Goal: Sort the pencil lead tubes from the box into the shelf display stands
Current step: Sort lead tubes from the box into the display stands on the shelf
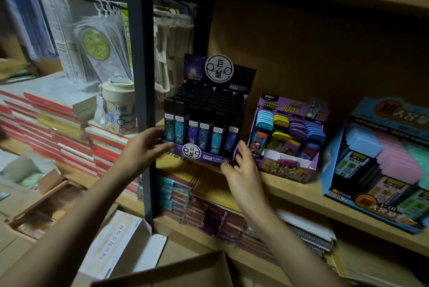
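Wooden shelf (290, 191) carries three stands. Dark purple cardboard display stand (204, 124) at its left end looks full of black-capped lead tubes (192, 133). Brown cardboard box (185, 270) below: contents hidden, remainder unknown. Left hand (148, 145) and right hand (241, 166), grip open, fingers spread, steady stand's base; neither holds a tube.

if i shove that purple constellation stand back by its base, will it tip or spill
Probably slides rather than tips: the purple stand sits flat on the shelf, packed nearly full. Its card walls may flex, and the upright tubes could rattle.

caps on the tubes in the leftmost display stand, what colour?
Black caps, on the purple display stand; head view shows it.
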A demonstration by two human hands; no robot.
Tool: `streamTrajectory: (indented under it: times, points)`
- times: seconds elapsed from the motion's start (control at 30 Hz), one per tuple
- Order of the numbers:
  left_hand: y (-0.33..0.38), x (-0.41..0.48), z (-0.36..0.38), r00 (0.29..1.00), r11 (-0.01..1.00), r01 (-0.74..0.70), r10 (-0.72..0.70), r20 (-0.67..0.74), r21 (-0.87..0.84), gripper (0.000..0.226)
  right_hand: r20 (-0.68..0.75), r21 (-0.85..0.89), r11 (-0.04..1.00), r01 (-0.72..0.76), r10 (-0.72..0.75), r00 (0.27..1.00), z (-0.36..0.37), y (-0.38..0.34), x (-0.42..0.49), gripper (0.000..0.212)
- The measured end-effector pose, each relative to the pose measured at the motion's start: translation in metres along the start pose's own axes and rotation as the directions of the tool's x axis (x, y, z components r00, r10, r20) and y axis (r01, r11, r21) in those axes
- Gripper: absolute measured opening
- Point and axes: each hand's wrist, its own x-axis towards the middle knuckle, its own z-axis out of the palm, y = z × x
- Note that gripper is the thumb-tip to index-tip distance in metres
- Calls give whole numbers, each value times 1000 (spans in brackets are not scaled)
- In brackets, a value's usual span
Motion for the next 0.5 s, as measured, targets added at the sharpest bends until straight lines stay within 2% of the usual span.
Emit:
streamTrajectory:
  times: [0.17,0.23,0.33,0.5]
  points:
    - [27,13,-1,992,993,-57,45,-115,-105,65,-77,-42,989,144,-147,986,0,-33,23,67]
    - [41,26,4,989,976,-76,48,-140,-205,60,-121,-27,988,150,-153,981,8,-47,36,66]
    - [56,44,13,981,931,-105,40,-190,-351,39,-171,4,992,130,-127,977,17,-59,56,66]
    - [54,54,22,983,906,-112,41,-180,-409,35,-179,27,993,116,-109,978,22,-56,70,61]
